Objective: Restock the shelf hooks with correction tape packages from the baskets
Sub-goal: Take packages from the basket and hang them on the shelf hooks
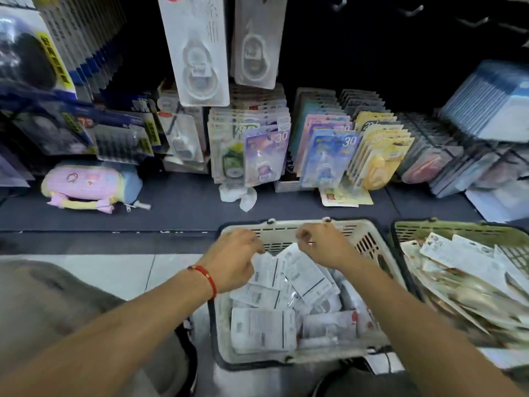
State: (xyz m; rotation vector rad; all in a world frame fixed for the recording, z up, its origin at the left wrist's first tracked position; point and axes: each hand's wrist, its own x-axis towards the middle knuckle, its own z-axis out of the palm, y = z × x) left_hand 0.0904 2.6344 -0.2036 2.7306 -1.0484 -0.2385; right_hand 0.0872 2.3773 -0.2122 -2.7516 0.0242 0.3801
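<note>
Low in the centre of the frame, both hands work inside the white basket, the left hand and right hand each with fingers curled down onto the correction tape packages, apparently pinching their top edges, though the exact grip is blurred. Packages lie loose and face-down, so gathering them by their hang-hole ends probably readies them for the empty hooks at the upper right; a green basket waits at the right edge.

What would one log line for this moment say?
stage: picking | left hand: on packages | right hand: over packages | white basket: stocked | hooks: some bare
</note>
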